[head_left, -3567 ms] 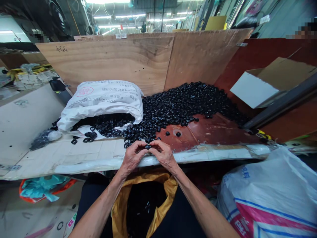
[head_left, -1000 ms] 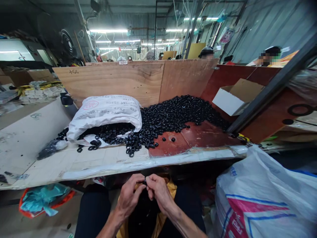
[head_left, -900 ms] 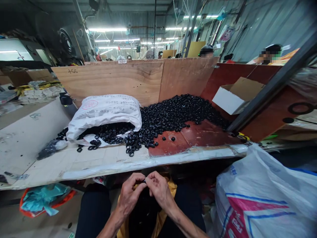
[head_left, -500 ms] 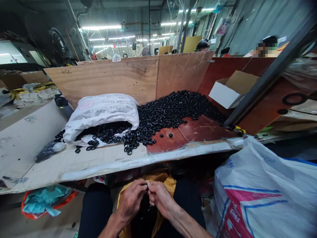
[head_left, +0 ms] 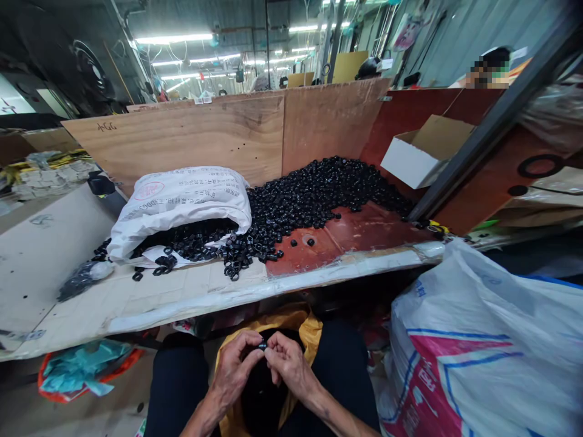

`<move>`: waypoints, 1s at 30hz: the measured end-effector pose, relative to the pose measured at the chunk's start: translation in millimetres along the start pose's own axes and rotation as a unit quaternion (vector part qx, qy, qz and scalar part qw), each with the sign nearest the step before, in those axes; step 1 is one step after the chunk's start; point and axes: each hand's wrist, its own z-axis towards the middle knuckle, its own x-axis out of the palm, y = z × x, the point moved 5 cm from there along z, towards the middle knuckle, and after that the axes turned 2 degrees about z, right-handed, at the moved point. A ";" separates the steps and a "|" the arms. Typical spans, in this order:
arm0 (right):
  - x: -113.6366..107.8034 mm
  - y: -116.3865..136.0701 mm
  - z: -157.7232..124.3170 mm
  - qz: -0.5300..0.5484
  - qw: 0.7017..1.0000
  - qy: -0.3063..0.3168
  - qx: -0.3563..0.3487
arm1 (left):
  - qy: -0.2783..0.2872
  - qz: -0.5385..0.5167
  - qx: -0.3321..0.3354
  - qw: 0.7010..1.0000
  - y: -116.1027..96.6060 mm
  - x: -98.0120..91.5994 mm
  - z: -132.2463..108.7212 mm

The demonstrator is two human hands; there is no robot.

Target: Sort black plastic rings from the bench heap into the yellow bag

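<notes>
A small black ring-like part (head_left: 263, 346) sits between the fingertips of both hands. My left hand (head_left: 234, 364) pinches it from the left, thumb and forefinger closed on it. My right hand (head_left: 290, 364) is closed in a pinch at the part's right side, its other fingers curled. Both hands are above an open yellow sack (head_left: 312, 331) between the knees, with a dark inside whose contents I cannot make out. On the workbench ahead lies a heap of small black rings (head_left: 314, 188). More of them spill from the mouth of a white woven bag (head_left: 191, 197).
A wooden board (head_left: 182, 136) walls off the back of the bench. The bench's taped front edge (head_left: 282, 294) runs above the knees. A large white plastic sack (head_left: 483, 328) stands at right, an orange-rimmed basket (head_left: 64, 397) at lower left. A slanted metal post (head_left: 492, 115) crosses the right side.
My hands have drawn slightly apart at the fingertips, so the black part now shows between them. The camera view has shifted a little, moving the bench slightly up and left in view.
</notes>
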 end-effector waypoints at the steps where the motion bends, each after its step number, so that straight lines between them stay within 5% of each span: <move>1: 0.0 -4.1 -0.6 0.011 1.000 0.021 0.018 | 0.013 0.015 0.018 1.000 -1.2 0.5 -1.9; 5: -0.6 -9.7 -4.6 0.035 0.997 0.054 0.035 | 0.064 0.043 0.070 0.995 -4.6 2.4 -8.9; 13: 3.4 -2.0 -9.5 0.037 0.998 0.022 0.048 | 0.049 0.077 0.131 0.987 -4.3 4.1 -18.4; 17: -4.7 0.9 -10.5 -0.048 0.994 0.069 0.073 | 0.149 0.105 0.166 0.969 -19.5 -3.6 -11.4; 20: -44.8 46.4 16.7 -0.227 0.972 -0.033 -0.055 | 0.139 0.146 0.129 0.971 -33.6 -16.3 32.2; 23: -89.4 106.4 63.8 -0.318 0.907 -0.184 -0.206 | -0.004 0.187 0.102 0.977 -38.8 -24.3 98.7; 26: -106.4 138.4 116.3 -0.385 0.852 -0.182 -0.305 | -0.070 0.264 0.098 0.957 -30.5 -12.2 155.6; 30: -108.5 129.4 157.3 -0.428 0.839 -0.132 -0.309 | -0.045 0.339 0.057 0.938 -9.8 4.8 191.7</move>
